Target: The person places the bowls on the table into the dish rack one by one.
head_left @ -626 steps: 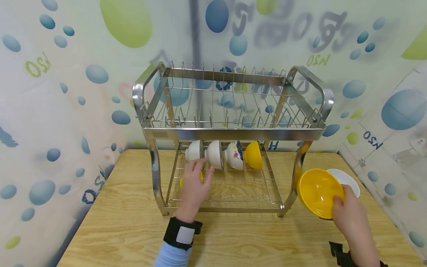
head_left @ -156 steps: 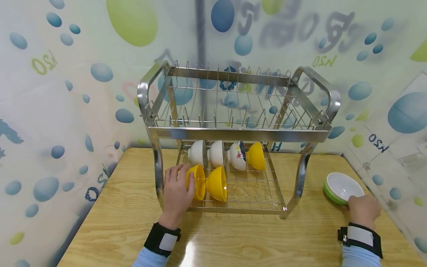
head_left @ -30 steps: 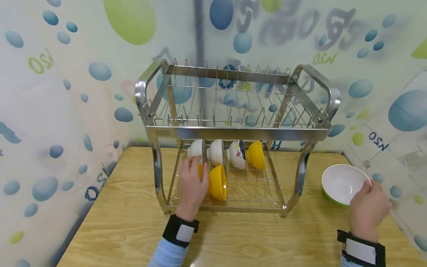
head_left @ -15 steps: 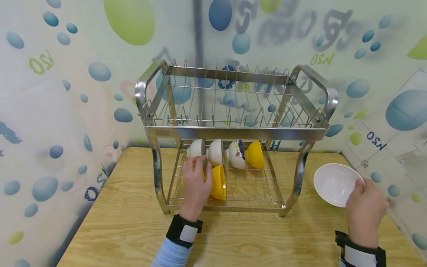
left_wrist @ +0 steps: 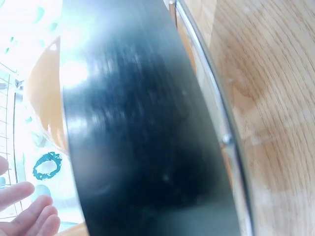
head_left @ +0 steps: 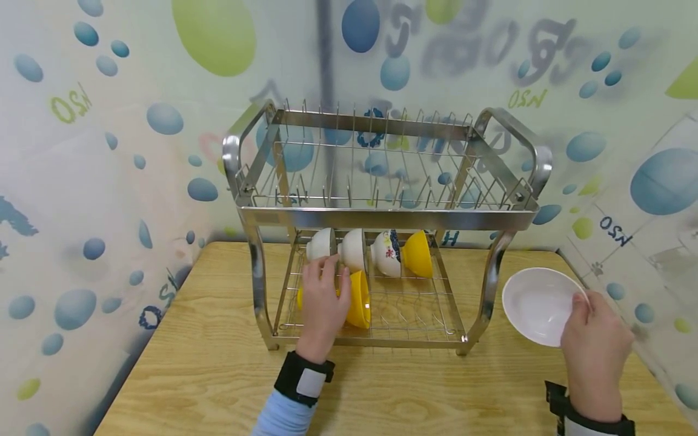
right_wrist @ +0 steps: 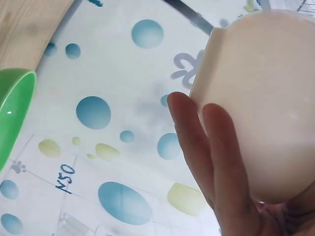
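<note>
My right hand (head_left: 597,342) pinches the rim of a white bowl (head_left: 537,306) to the right of the rack, its inside facing up and toward me. In the right wrist view two straight fingers lie along the bowl's outer side. My left hand (head_left: 325,303) is over the front of the rack's lower shelf, fingers spread and slightly bent. It mostly hides one yellow bowl (head_left: 299,297); a second yellow bowl (head_left: 360,300) stands on edge just right of the thumb. In the left wrist view, loose fingers (left_wrist: 34,216) show at the lower left, holding nothing.
A two-tier steel dish rack (head_left: 389,219) stands on the wooden table (head_left: 180,363). Behind on the lower shelf, two white bowls (head_left: 353,249), a flowered bowl (head_left: 386,254) and a yellow bowl (head_left: 417,254) stand on edge. A green bowl (right_wrist: 15,110) shows in the right wrist view.
Over the frames, a yellow bowl went from my right hand into the rack's front row. The white bowl was lifted out of the green one and moved left; my left hand shifted slightly right.
</note>
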